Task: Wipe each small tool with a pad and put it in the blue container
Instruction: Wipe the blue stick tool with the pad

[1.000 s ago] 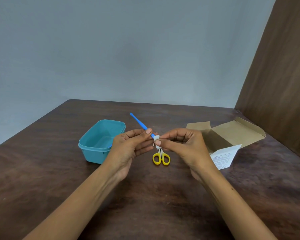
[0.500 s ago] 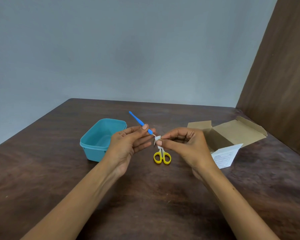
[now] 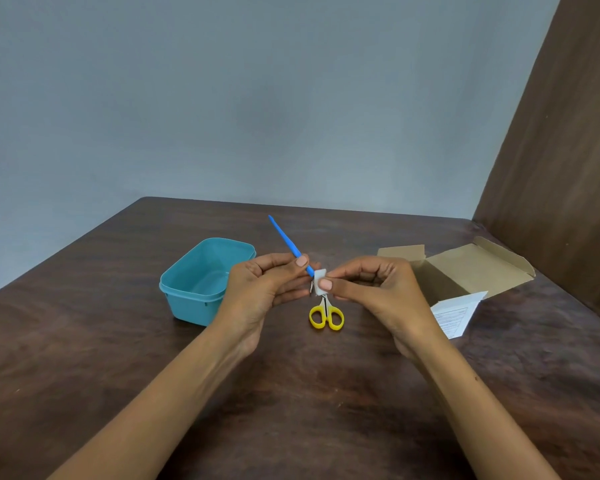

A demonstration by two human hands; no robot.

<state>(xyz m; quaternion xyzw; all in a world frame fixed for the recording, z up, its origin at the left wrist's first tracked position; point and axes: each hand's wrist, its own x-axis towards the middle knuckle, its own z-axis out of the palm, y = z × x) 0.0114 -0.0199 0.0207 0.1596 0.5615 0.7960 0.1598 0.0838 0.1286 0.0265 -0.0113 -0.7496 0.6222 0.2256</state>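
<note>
My left hand pinches a thin blue-handled tool that slants up and away to the left. Its metal tip is hidden inside a small white pad, which my right hand holds folded around it between thumb and forefinger. Both hands hover above the table, close together. Small scissors with yellow handles lie on the table just below the hands, blades partly hidden. The blue container stands open to the left of my left hand, with nothing visible inside.
An open brown cardboard box lies to the right, with a printed white leaflet in front of it. The dark wooden table meets a grey wall behind and a brown panel on the right.
The pad slid along the tool's tip between the frames, off the handle's end and back up against it. Both hands stayed in nearly the same place.
</note>
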